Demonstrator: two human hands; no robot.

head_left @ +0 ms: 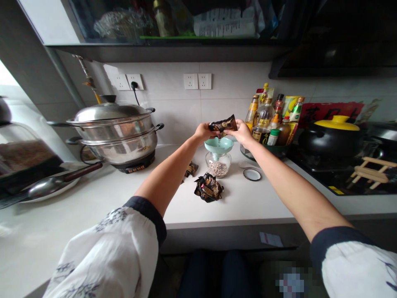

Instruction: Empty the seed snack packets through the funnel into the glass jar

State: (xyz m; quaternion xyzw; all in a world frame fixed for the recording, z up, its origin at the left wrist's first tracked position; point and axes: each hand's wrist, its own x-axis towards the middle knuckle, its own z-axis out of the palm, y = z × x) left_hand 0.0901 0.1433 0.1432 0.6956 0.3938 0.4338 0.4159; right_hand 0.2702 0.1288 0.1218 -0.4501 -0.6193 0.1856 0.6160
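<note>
In the head view, the dark packet (222, 124) is held just above the middle of the frame, over a pale green funnel (218, 145). Its long axis runs mostly across the picture, with the right end, which comes to a pointed corner, tilted higher than the left. The left hand (205, 131) pinches the left end and the right hand (242, 132) the right, both sets of fingers closed on the wrapper; which part of it is open I cannot tell.

The funnel sits upright in the mouth of a glass jar (218, 166), wide side up and spout down, with pale bits in the jar's lower part. Just below the jar lies a crumpled black wrapper heap (209, 188), and a smaller wrapper (192, 169) rests left of the jar, partly behind the left forearm. A dark-rimmed disc (252, 174) lies flat to the jar's right.

The front edge of the white counter (242, 207) crosses below centre, with a strip of surface between it and the wrapper heap. Behind the hands rises the tiled wall (173, 116). Room sideways is bounded by the steel steamer (118, 128) at left and clustered bottles (265, 116) at right; the cabinet (173, 54) overhangs above.
</note>
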